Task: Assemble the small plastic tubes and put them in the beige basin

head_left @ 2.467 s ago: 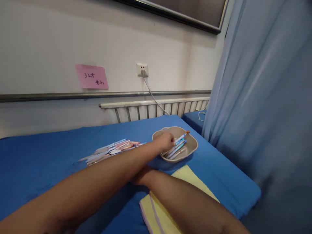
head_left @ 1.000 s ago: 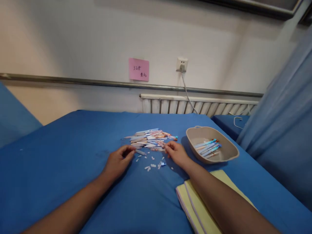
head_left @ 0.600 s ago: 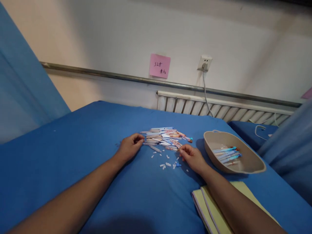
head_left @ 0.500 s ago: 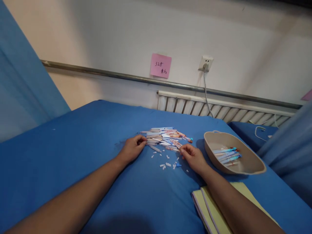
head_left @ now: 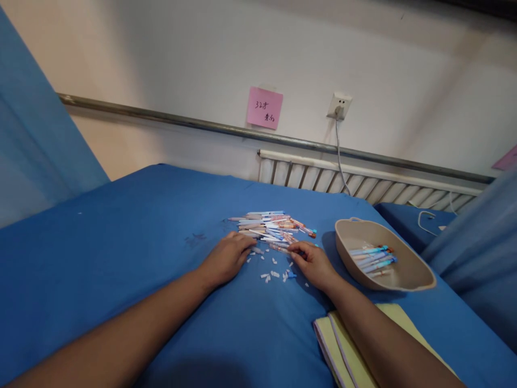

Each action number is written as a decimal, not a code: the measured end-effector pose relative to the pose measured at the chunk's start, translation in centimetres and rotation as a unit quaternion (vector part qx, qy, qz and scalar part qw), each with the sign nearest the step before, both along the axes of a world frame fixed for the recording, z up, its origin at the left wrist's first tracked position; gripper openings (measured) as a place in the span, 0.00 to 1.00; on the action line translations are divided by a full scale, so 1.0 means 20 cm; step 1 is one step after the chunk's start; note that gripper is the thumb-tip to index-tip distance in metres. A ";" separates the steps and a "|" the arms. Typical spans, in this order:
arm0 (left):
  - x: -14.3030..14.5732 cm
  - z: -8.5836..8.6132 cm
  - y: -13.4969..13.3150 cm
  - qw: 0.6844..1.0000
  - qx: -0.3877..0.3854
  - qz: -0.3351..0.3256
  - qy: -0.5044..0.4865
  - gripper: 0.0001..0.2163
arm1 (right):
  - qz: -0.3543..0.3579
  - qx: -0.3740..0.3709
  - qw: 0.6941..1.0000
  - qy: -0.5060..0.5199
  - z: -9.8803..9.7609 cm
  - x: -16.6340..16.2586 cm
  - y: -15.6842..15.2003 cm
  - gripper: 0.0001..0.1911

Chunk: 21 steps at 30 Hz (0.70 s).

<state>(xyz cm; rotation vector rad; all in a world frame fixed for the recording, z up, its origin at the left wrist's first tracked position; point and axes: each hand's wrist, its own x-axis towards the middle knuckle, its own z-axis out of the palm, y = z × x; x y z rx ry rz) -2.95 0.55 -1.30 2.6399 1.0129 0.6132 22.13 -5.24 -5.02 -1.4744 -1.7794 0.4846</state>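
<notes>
Blue sheet (head_left: 121, 258), left hand (head_left: 228, 258) slid nearer right hand (head_left: 313, 264), at pens (head_left: 270, 226)

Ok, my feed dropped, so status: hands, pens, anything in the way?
Left hand open, fingertips at pen pile edge. Right hand fingertips on a pen there, grip unclear. White bits scattered between hands; nothing blocking tray.

Left half of frame: bare blue sheet (head_left: 121, 242), my passage open. Centre: pen pile (head_left: 271, 225), loose caps (head_left: 270, 275) obstruct. Right: beige tray (head_left: 407, 272). Lower right: yellow notebook (head_left: 412, 331).
</notes>
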 end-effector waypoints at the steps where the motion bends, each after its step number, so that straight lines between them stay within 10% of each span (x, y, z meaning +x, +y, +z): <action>1: 0.00 0.00 0.00 1.000 0.004 0.002 0.003 0.12 | -0.002 -0.004 1.000 0.000 0.00 0.00 0.00 0.10; 21: 0.01 0.02 -0.01 0.998 -0.065 0.013 -0.008 0.06 | -0.112 -0.004 0.973 0.203 -0.04 0.06 0.06 0.10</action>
